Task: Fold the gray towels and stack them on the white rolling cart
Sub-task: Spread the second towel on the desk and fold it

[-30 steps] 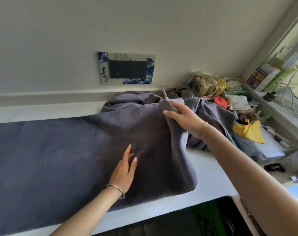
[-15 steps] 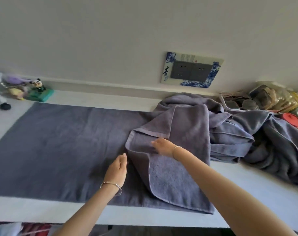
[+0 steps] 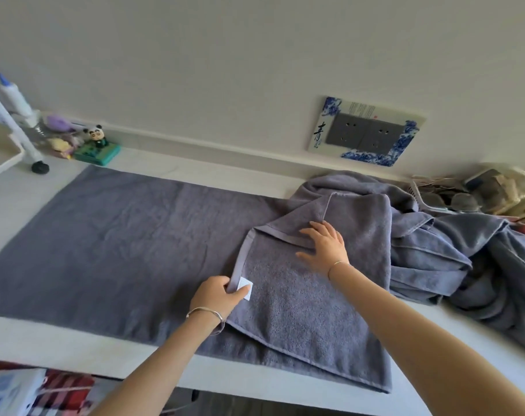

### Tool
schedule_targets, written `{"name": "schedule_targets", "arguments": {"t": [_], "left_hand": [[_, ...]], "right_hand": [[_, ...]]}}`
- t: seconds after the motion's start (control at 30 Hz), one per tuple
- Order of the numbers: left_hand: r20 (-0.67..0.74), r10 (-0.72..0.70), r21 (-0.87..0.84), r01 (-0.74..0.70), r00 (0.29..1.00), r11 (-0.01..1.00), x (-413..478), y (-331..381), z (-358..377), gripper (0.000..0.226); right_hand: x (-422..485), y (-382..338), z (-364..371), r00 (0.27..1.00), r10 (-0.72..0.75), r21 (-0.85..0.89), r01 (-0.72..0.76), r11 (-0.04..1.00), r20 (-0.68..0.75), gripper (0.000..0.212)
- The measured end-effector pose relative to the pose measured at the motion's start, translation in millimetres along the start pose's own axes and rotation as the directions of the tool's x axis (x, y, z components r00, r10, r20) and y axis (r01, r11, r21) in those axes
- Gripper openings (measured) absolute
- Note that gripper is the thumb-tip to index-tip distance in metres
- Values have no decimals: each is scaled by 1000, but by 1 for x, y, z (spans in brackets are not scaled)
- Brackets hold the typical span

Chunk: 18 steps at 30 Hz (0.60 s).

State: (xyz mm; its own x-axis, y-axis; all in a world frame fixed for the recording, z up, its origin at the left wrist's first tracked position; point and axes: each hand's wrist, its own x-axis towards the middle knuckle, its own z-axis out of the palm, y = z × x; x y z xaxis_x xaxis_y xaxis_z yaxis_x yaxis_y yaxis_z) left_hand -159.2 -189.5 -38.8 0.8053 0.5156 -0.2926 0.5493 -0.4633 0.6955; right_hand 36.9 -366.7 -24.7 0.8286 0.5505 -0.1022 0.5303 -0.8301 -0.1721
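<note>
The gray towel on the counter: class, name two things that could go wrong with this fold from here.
1. The folded flap lies skewed, its corner hanging past the counter edge; the fold may set crooked.
2. The left hand pinches only the hem by the white tag, while the right hand presses flat; pulling could bunch the towel.

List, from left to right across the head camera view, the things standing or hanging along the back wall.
White rolling cart → small panda figurine on a green box → blue-and-white wall socket plate → heap of crumpled gray towels → cluttered white basket.
</note>
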Motion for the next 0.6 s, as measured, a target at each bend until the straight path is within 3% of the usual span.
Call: {"name": "schedule_targets", "arguments": {"t": [0.17, 0.27, 0.4, 0.5, 0.6], "left_hand": [[7, -47, -61, 47, 999, 997, 4, -3, 9, 49], [39, -42, -97, 46, 998, 994, 6, -2, 13, 45], [135, -49, -237, 80, 990, 968, 4, 1, 10, 19], [213, -59, -408, 143, 975, 902, 0, 9, 3, 9], [308, -32, -570, 211, 951, 794, -9, 26, -10, 12]], "right_hand": [[9, 6, 10, 994, -51, -196, 32, 980, -92, 55], [19, 8, 7, 991, -112, -330, 80, 941, -77, 47], [26, 17, -5, 957, -244, -399, 166, 902, -154, 27], [30, 22, -15, 954, -141, -72, 126, 989, -264, 10], [37, 2, -40, 972, 26, 352, 59, 934, -233, 13]]}}
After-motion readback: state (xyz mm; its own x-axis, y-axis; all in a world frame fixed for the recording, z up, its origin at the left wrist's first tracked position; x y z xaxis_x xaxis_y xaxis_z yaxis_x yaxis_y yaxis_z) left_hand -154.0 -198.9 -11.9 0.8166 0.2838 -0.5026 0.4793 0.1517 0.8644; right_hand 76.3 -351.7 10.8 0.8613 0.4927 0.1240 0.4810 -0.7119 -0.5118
